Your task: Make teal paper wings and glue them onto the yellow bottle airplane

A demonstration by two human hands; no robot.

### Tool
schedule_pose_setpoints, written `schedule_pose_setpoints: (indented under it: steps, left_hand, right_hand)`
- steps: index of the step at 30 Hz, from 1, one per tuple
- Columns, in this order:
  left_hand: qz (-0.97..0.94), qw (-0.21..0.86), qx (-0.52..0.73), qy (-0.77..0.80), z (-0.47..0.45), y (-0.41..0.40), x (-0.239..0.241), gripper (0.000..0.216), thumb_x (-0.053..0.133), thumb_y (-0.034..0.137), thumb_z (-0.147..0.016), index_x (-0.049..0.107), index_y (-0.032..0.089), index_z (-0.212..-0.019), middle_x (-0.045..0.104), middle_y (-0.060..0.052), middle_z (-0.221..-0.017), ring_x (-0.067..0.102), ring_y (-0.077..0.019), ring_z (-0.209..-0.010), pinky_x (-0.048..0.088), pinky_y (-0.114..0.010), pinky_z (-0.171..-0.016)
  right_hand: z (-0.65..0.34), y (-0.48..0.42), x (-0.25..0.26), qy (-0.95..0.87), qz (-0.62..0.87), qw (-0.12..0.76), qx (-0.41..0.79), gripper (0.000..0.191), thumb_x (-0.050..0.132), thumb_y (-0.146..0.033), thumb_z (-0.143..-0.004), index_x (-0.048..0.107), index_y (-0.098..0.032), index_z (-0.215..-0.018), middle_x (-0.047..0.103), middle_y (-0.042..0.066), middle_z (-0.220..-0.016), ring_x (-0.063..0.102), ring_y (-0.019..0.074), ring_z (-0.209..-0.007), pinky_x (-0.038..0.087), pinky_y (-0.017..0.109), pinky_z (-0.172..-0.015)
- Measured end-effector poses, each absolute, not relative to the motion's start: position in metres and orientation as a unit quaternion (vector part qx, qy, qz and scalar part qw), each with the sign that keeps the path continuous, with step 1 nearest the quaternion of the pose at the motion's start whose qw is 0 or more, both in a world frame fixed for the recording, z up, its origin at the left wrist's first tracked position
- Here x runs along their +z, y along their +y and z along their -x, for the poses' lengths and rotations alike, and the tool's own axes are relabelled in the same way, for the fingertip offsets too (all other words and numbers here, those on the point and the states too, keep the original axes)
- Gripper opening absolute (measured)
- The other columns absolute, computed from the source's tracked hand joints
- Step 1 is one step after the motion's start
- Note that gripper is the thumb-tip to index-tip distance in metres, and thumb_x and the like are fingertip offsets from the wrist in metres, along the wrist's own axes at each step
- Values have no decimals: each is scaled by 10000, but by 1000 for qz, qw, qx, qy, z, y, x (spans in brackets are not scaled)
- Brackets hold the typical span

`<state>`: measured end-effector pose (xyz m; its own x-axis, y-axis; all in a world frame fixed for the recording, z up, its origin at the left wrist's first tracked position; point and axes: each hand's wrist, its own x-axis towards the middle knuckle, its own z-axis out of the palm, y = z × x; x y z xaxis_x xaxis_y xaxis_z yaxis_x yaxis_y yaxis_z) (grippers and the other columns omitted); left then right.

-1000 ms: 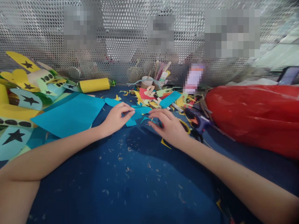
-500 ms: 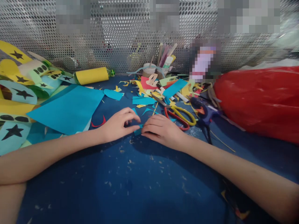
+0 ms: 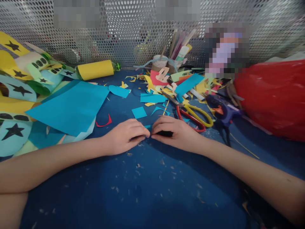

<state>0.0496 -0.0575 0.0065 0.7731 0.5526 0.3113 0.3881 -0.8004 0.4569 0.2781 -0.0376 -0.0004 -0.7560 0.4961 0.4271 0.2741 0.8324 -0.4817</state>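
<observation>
A small strip of blue paper [image 3: 148, 126] shows between my hands, low over the blue table. My left hand [image 3: 130, 135] pinches its left end, thumb and fingertips pressed together. From the other side my right hand [image 3: 175, 131] pinches it too, with fingers bent and thumb beneath. Most of the strip is hidden behind the fingers. Just beyond lies a small blue paper square [image 3: 139, 112]. A blue paper piece with one rounded end [image 3: 152, 98] rests farther back. Scissors [image 3: 190, 116] with one red and one yellow handle lie beside my right hand.
Large blue sheets [image 3: 71, 106] and star-marked paper crafts cover the left. A yellow-wrapped bottle [image 3: 95, 70] lies behind them. Cups [image 3: 159, 62] with sticks stand by the perforated metal screen [image 3: 128, 38]. A purple glue gun [image 3: 225, 109] and a red plastic bag [image 3: 271, 98] are right.
My left fingers have closed from a loose spread to a pinch at the blue strip. The small square behind it now shows uncovered. The view has shifted slightly.
</observation>
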Motion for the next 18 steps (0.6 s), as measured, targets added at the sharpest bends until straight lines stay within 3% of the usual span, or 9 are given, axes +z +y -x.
schedule_pose_setpoints:
  steps: [9, 18]
  left_hand:
    - [-918, 178, 228, 270, -51, -58, 7, 129, 527, 186, -899, 656, 182, -895, 693, -48, -871, 624, -162, -850, 467, -297, -808]
    - [-911, 197, 222, 288, -51, -57, 8, 141, 548, 213, -884, 688, 197, -879, 697, -45, -873, 627, -171, -851, 471, -308, -813]
  right_hand:
    - [-277, -41, -1, -915, 250, 267, 171, 92, 586, -239, -881, 600, -204, -797, 635, 34, -780, 572, 165, -792, 490, 311, -742]
    - [-280, -40, -2, -936, 192, 264, 131, 96, 533, -180, -875, 625, -208, -872, 632, 59, -871, 574, 169, -833, 481, 319, -757]
